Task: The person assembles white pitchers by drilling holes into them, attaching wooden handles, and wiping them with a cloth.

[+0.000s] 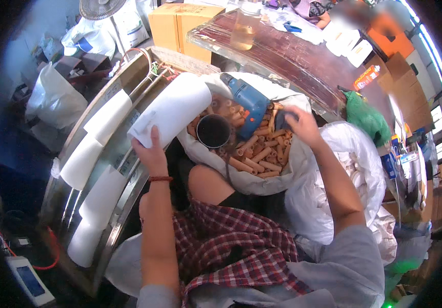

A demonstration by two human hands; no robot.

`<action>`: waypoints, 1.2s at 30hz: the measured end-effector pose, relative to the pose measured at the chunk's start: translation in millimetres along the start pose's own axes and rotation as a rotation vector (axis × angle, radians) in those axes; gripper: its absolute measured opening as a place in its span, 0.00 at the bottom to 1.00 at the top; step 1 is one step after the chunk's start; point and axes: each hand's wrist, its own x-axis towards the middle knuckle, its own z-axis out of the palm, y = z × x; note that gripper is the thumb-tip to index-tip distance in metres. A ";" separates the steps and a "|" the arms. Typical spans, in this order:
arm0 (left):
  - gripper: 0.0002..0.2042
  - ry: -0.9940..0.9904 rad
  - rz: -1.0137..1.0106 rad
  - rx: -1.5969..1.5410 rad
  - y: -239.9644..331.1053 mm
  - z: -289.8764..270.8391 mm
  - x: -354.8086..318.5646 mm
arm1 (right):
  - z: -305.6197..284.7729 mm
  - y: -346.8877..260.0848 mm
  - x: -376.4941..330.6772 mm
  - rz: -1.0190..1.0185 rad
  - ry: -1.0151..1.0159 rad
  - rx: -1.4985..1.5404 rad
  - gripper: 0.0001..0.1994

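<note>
My left hand (151,153) grips the near end of a big white paper roll (172,107) and holds it tilted above the metal rack. My right hand (301,126) closes on the grip of a blue power drill (249,102). The drill lies over a white sack (262,177) filled with several brown cardboard tubes (259,154). A round black cup-like fitting (213,131) sits at the drill's front end, facing me.
Several white rolls (107,117) lie in a curved metal rack (123,200) on my left. A second white sack (362,169) stands on my right. Behind are a dark wooden table (293,56), a cardboard box (182,23) and a fan (100,7).
</note>
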 end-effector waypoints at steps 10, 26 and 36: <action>0.31 -0.108 -0.455 -0.237 108.3 -165.1 -64.0 | 59.8 24.8 -25.5 -0.141 -0.149 -0.728 0.19; 0.27 -0.130 -0.427 0.198 73.1 -270.1 -193.2 | 82.2 89.1 24.3 0.186 -0.738 -0.086 0.20; 0.34 -0.338 -0.071 0.227 93.5 -264.5 -186.9 | 80.1 80.0 4.4 -0.079 -0.468 -0.298 0.12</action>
